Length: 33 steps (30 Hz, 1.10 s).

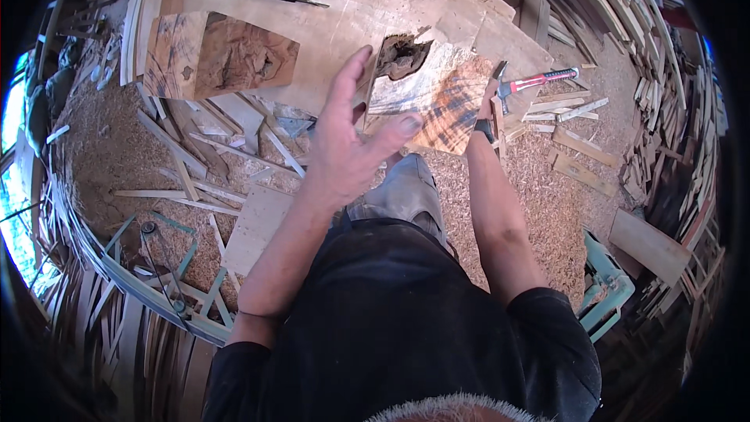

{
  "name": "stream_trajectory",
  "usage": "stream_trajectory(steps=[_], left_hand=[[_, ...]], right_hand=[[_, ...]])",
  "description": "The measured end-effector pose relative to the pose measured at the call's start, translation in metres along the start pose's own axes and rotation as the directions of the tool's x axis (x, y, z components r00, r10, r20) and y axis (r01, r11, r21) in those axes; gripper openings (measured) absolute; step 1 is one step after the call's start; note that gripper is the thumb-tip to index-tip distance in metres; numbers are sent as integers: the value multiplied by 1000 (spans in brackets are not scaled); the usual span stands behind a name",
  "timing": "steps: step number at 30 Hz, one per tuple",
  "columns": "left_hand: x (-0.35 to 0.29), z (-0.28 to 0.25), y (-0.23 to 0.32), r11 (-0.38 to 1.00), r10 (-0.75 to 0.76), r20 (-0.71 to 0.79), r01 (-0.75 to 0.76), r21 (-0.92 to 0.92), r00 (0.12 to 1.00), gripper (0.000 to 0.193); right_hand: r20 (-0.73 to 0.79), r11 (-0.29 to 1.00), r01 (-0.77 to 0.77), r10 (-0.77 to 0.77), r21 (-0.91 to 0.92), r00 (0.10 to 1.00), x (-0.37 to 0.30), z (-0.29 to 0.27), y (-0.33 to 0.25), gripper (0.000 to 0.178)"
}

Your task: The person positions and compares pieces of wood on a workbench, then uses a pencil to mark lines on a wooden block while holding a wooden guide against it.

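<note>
The streaked wooden block (437,94) sits straight ahead of the person, past the knees and between the two hands, in front of the near edge of the broad pale board (336,12). The left hand (344,137) is at its left and near side, thumb parted wide from the fingers: the thumb lies over the near part of the patterned face, while the forefinger stretches away to the far side, alongside the left edge. How firmly that hand bears on the wood I cannot tell. The right hand (490,100) is at the opposite edge, mostly hidden behind the block, so whether it is closed on the wood does not show; a dark band (484,130) circles its wrist. Neither hand is clearly nearer, as the block spans the gap between them. Its visible face looks somewhat longer from left to right, and that long axis runs aslant, the left end farther off and the right end closer to the body. One corner points near and right, toward the right forearm (500,211); the dark ragged hollow (404,57) marks the far left corner. Just beyond the right hand, a hammer (539,80) lies with its handle toward the right. A second block (242,59) rests well apart, far left.
</note>
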State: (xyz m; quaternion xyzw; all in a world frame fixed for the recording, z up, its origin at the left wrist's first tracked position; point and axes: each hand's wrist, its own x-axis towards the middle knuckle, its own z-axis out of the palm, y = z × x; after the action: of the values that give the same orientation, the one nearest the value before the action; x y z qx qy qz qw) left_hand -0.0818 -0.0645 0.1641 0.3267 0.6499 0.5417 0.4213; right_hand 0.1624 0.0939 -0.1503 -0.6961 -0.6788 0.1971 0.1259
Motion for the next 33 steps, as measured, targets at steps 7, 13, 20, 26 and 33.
stream_trajectory(steps=[7, 13, 20, 26, 33], left_hand=[[-1, 13, 1, 954, -148, 48, 155, -258, 988, 91], [3, 16, 2, 966, -109, 80, 125, -228, 991, 90], [3, 12, 5, 978, -91, 91, 107, -180, 992, 91], [-4, 13, -2, 948, -167, 113, 191, -256, 979, 90], [-19, 12, 0, 949, -193, 42, 197, -244, 980, 88]], right_hand=[[-19, 911, 38, -33, 410, 999, -8, -20, -29, 27], [296, 543, -402, 275, 738, 915, -23, -47, -38, 21], [329, 387, -359, 144, 849, 933, -46, -99, -80, 25], [180, 475, -197, 82, 857, 980, -15, -161, -109, 26], [269, 292, -246, -42, 924, 962, 5, -201, -161, 19]])
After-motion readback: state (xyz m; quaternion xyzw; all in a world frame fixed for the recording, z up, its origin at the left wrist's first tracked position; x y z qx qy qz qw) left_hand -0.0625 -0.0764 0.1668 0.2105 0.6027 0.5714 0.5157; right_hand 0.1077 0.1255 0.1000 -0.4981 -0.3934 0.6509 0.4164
